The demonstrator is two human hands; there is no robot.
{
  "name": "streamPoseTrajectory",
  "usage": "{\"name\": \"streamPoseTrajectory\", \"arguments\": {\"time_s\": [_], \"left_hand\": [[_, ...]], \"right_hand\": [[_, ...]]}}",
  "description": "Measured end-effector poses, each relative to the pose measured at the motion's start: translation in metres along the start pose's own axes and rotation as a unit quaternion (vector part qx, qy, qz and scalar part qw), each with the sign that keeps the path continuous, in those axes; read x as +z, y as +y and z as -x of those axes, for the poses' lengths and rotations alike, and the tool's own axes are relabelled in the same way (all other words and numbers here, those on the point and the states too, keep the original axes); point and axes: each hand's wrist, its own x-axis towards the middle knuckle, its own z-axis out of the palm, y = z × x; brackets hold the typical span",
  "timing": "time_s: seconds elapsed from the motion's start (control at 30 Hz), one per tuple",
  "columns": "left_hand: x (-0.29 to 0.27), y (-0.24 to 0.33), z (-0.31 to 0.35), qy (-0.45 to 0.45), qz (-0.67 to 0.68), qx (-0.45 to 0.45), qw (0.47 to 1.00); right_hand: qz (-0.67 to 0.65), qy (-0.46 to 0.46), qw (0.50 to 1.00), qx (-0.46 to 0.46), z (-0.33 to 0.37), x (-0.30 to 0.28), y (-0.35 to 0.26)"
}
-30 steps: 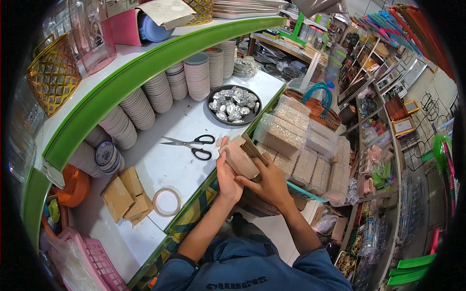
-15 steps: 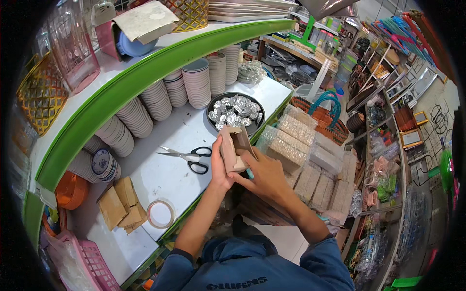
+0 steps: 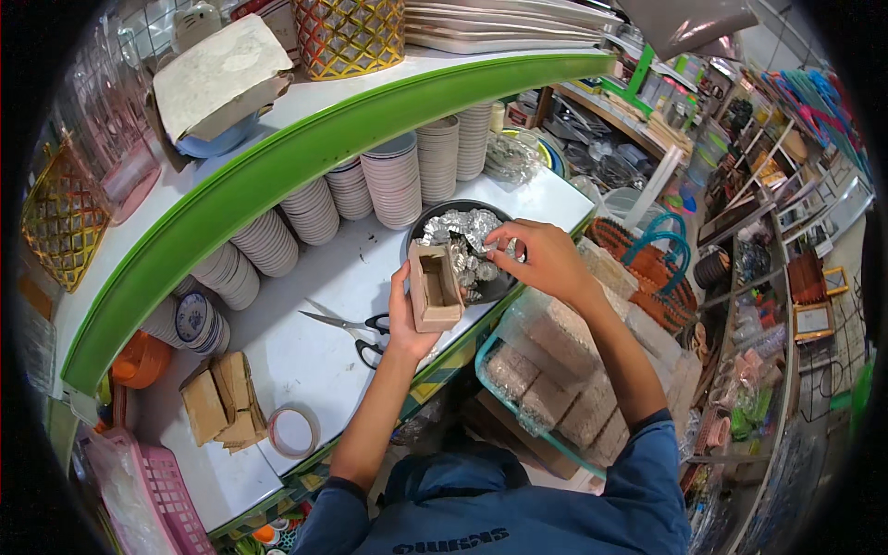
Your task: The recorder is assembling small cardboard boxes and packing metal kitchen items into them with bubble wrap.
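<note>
My left hand [image 3: 407, 324] is wrapped round a small brown cardboard box [image 3: 437, 316], its open top tilted up and its inside looking bare. Beyond the box stands a dark round basin [image 3: 499, 289] heaped with shiny silver fluted moulds [image 3: 455, 222]. Over the right side of this heap, my right hand [image 3: 546, 261] pinches a silver fluted mould at its fingertips, partly hidden by the fingers. Black-handled scissors [image 3: 338, 321] lie spread on the white counter, left of my left hand.
Stacks of bowls [image 3: 390, 180] line the back of the counter under a green-edged shelf [image 3: 277, 153]. Flattened cardboard pieces [image 3: 222, 398] and a tape roll [image 3: 292, 433] lie at the left. Right of the counter, a clear-walled crate [image 3: 490, 356] holds bubble-wrapped packs.
My right hand has left the box and moved up to the basin, where it now pinches a mould. The box has turned more upright in my left hand. The whole view has shifted slightly.
</note>
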Motion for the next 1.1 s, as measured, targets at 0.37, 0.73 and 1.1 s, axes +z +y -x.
{"name": "streamPoseTrajectory", "arguments": {"time_s": [0.37, 0.73, 1.1], "left_hand": [[-0.011, 0.002, -0.008, 0.009, -0.038, 0.008, 0.999], [-0.005, 0.0, -0.006, 0.062, -0.01, 0.052, 0.997], [-0.017, 0.0, -0.002, 0.05, -0.036, 0.055, 0.997]], "right_hand": [[0.245, -0.094, 0.965, 0.019, -0.053, 0.051, 0.051], [0.152, 0.066, 0.983, -0.083, -0.066, 0.032, 0.059], [-0.155, -0.159, 0.972, -0.081, -0.07, -0.01, -0.022]]}}
